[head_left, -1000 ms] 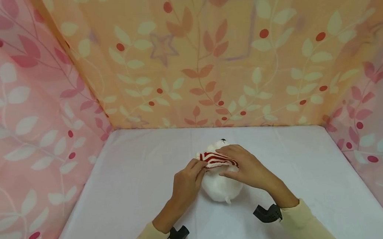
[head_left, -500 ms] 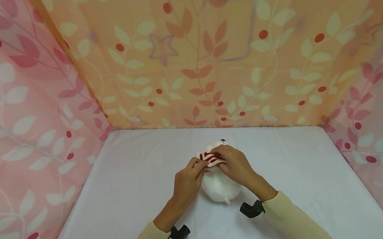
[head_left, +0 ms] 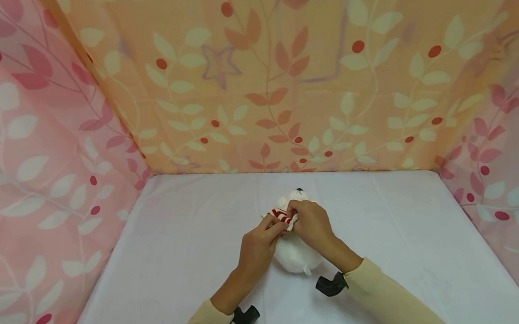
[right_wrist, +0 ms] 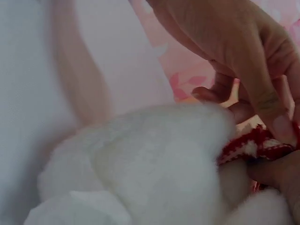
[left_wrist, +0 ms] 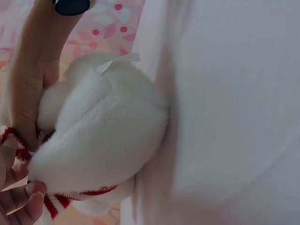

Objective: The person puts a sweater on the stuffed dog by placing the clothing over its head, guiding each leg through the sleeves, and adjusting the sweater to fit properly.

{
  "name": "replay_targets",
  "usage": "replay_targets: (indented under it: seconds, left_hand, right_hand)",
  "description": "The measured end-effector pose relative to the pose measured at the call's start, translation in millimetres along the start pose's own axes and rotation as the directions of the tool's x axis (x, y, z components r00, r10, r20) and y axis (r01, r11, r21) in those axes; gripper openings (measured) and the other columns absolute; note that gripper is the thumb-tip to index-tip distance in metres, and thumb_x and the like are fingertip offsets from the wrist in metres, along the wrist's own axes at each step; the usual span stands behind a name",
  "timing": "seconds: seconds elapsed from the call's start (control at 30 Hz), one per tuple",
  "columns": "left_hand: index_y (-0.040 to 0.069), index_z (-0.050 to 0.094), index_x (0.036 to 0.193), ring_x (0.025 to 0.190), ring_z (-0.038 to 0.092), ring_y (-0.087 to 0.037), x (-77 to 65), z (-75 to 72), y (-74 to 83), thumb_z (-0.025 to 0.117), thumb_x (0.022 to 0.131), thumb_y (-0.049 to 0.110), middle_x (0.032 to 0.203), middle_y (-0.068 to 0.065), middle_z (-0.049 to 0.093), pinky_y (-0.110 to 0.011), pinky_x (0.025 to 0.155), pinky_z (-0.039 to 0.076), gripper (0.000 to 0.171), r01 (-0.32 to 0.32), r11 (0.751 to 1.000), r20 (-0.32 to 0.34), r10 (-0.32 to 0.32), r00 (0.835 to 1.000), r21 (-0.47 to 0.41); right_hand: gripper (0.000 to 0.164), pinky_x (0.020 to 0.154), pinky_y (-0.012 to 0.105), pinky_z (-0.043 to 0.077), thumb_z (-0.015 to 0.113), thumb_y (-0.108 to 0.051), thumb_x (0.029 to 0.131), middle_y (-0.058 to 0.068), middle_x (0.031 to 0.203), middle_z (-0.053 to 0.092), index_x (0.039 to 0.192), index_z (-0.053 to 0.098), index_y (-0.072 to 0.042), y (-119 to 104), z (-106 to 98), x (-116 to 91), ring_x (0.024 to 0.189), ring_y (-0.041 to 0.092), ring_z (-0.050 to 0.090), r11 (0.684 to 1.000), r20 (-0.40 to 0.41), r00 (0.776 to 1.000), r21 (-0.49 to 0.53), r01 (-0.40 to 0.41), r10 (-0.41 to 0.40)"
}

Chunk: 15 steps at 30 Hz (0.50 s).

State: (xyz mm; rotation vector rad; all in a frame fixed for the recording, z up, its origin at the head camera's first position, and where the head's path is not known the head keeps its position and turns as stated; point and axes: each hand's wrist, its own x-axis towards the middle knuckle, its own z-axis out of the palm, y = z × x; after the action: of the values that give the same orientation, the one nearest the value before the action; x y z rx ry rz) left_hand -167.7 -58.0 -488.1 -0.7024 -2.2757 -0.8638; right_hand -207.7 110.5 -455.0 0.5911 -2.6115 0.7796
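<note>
A white plush toy (head_left: 295, 257) lies on the table with its black-nosed head away from me. Around its upper body is a red-and-white striped knit sweater (head_left: 283, 215), bunched up between my hands. My left hand (head_left: 256, 247) pinches the sweater's edge at the toy's left side; in the right wrist view its thumb (right_wrist: 281, 129) presses on the red knit. My right hand (head_left: 312, 224) grips the hem from the other side, fingers curled into the cloth. Fluffy white body (left_wrist: 103, 136) fills the left wrist view, hiding part of the right hand's fingers.
A white-covered table (head_left: 192, 237) lies under the toy. Behind it hangs an orange leaf-print curtain (head_left: 240, 148), with a pink curtain (head_left: 40, 197) on the left and another on the right. A white tag (left_wrist: 119, 61) sticks out of the toy's bottom.
My right hand has moved left across the toy, from spread over the sweater to gripping its hem near my left hand. The sweater is now gathered narrower; the left hand has shifted slightly right.
</note>
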Motion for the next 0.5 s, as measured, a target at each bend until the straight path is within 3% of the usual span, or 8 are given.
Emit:
replay_targets:
  seconds: [0.1,0.17,0.27,0.33,0.4,0.5]
  left_hand:
    - [0.016,0.077,0.104,0.078,0.068,-0.009,-1.6,0.8,0.9,0.083,0.084,0.011,0.099,0.004,0.064,-0.021,0.065,0.055,0.021,-0.005,1.0,0.025,0.005,1.0,-0.001]
    - [0.016,0.075,0.104,0.074,0.066,-0.009,-3.7,0.5,-1.0,0.082,0.087,0.017,0.1,0.005,0.063,-0.018,0.062,0.053,0.018,-0.005,1.0,0.031,0.005,1.0,-0.004]
    - [0.016,0.072,0.102,0.066,0.06,-0.007,-7.9,-1.2,-9.3,0.078,0.091,0.022,0.097,0.006,0.063,-0.015,0.054,0.044,0.013,0.016,0.999,-0.014,-0.017,1.0,-0.034]
    - [0.017,0.071,0.101,0.062,0.055,-0.005,-9.6,-4.1,-17.4,0.075,0.094,0.022,0.095,0.007,0.064,-0.015,0.051,0.041,0.01,0.072,0.995,-0.067,-0.077,0.995,-0.076]
    - [0.017,0.071,0.101,0.063,0.056,-0.004,-9.4,-7.7,-26.6,0.072,0.096,0.02,0.093,0.008,0.065,-0.017,0.052,0.042,0.006,0.154,0.979,-0.109,-0.168,0.98,-0.132]
    - [0.019,0.072,0.101,0.064,0.058,-0.005,-5.9,-14.1,-39.8,0.072,0.096,0.019,0.092,0.009,0.066,-0.021,0.056,0.048,0.004,0.292,0.932,-0.077,-0.314,0.946,-0.217]
  right_hand:
    - [0.029,0.051,0.03,0.04,0.077,0.01,0.068,-0.001,0.068,0.064,0.072,0.063,-0.015,0.9,1.0,-1.3,0.059,0.013,0.049,1.0,-0.005,1.0,-0.012,-0.015,0.015]
    - [0.028,0.053,0.028,0.04,0.08,0.009,0.068,-0.002,0.07,0.066,0.073,0.064,-0.015,2.5,-0.6,-1.9,0.059,0.012,0.049,0.999,0.01,1.0,0.015,-0.028,0.028]
    - [0.026,0.056,0.028,0.042,0.083,0.005,0.07,-0.004,0.071,0.065,0.077,0.067,-0.015,5.1,-6.9,-2.9,0.062,0.011,0.049,0.996,0.051,0.998,0.077,-0.034,0.03]
    - [0.024,0.057,0.027,0.041,0.082,0.003,0.072,-0.006,0.07,0.062,0.08,0.07,-0.016,6.8,-12.5,-3.0,0.063,0.01,0.049,0.993,0.087,0.996,0.112,-0.035,0.025]
    - [0.021,0.06,0.027,0.042,0.082,0.001,0.075,-0.008,0.07,0.06,0.084,0.072,-0.016,8.6,-18.4,-2.8,0.065,0.009,0.049,0.991,0.124,0.992,0.131,-0.031,0.014]
    - [0.018,0.063,0.028,0.042,0.08,-0.003,0.08,-0.009,0.075,0.061,0.09,0.075,-0.017,10.6,-27.4,-2.4,0.069,0.01,0.05,0.986,0.182,0.983,0.163,-0.035,0.005]
